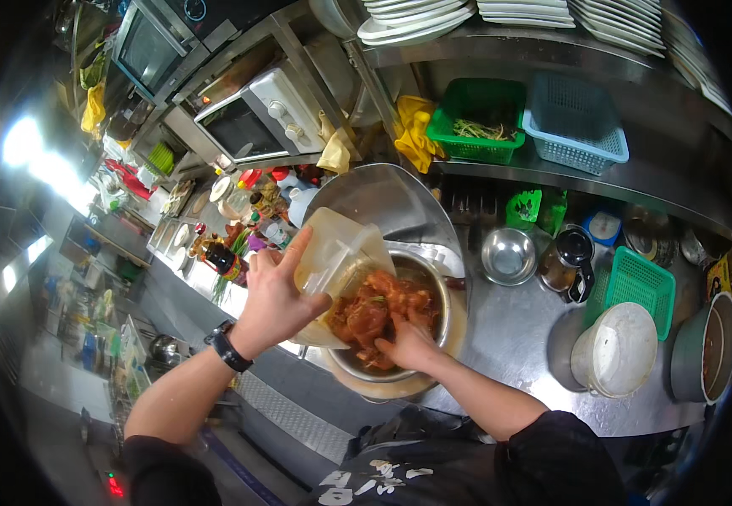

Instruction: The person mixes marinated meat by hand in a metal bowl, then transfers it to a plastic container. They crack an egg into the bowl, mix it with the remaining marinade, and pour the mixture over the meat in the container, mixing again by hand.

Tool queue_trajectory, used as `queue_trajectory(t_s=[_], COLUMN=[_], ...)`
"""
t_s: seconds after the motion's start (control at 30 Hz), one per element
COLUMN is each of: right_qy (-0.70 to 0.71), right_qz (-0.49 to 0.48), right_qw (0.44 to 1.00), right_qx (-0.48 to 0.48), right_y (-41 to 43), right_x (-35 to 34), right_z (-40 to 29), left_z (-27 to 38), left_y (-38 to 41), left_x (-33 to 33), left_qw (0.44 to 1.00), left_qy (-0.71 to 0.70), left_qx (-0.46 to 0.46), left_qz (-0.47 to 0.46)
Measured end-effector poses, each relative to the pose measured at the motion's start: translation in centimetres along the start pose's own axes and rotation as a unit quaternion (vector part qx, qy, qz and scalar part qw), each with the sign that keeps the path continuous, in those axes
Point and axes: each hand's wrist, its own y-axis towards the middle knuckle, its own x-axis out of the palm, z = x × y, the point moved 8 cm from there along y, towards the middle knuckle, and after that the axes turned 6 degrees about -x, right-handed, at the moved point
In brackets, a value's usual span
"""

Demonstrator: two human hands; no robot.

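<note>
My left hand [282, 291], with a black watch on its wrist, holds a translucent plastic container [334, 246] tilted on its side, its mouth toward a round metal bowl [445, 303]. Raw marinated meat [369, 319] in a reddish sauce lies at the container's mouth and in the bowl. The fingers of my right hand [410, 341] are in the meat, partly hidden by it; whether they close on a piece I cannot tell. Beneath the bowl is a round, pale board or rim [457, 354]. A curved sheet of metal [391, 196] stands behind the bowl.
To the right on the steel counter are a small metal bowl [508, 256], a green basket [641, 288], a white lidded bucket [615, 351] and a deep pot [704, 348]. Sauce bottles [223, 259] crowd the left. Above are a microwave [261, 117] and a shelf with baskets [574, 129].
</note>
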Motion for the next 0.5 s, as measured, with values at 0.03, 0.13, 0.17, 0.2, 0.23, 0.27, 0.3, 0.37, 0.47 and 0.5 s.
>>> queue_trajectory(t_s=[0.03,0.13,0.17,0.2,0.23,0.27,0.3,0.37,0.47,0.5], right_qy=[0.008,0.048,0.015,-0.005,-0.025,-0.029,-0.034,-0.057,-0.085,-0.08], right_qz=[-0.023,-0.033,0.042,0.054,0.066,0.045,0.023,-0.014,-0.029,-0.015], right_qw=[1.0,0.998,0.997,0.995,0.993,0.995,0.996,0.997,0.992,0.989], right_qx=[-0.002,-0.014,-0.07,-0.084,-0.098,-0.087,-0.078,-0.047,-0.087,-0.123], right_y=[0.2,1.7,2.7,3.2,3.8,4.3,4.6,5.1,5.1,5.5], right_x=[-0.1,-2.5,-3.0,-3.5,-4.2,-4.5,-5.0,-5.2,-5.7,-6.0], right_z=[-0.4,-2.1,-2.5,-2.8,-3.3,-3.2,-3.6,-3.6,-5.9,-6.6], left_z=[-0.2,-0.3,-0.3,-0.5,-0.6,-0.6,-0.6,-0.2,-1.0,-1.1], left_y=[0.0,-0.4,-0.5,-0.8,-1.0,-1.3,-1.7,-2.6,-4.1,-4.5], left_x=[-0.5,-2.0,-2.7,-3.2,-3.6,-3.9,-4.3,-5.0,-5.2,-5.2], left_qw=[1.0,1.0,1.0,0.999,0.999,0.999,0.998,0.998,0.996,0.996], left_qy=[0.0,-0.002,-0.007,-0.012,-0.017,-0.024,-0.031,-0.036,-0.024,-0.029], left_qx=[0.002,-0.024,-0.029,-0.023,-0.017,-0.021,-0.028,-0.037,-0.019,-0.006], left_qz=[0.005,0.003,0.003,0.019,0.036,0.038,0.042,0.048,0.078,0.088])
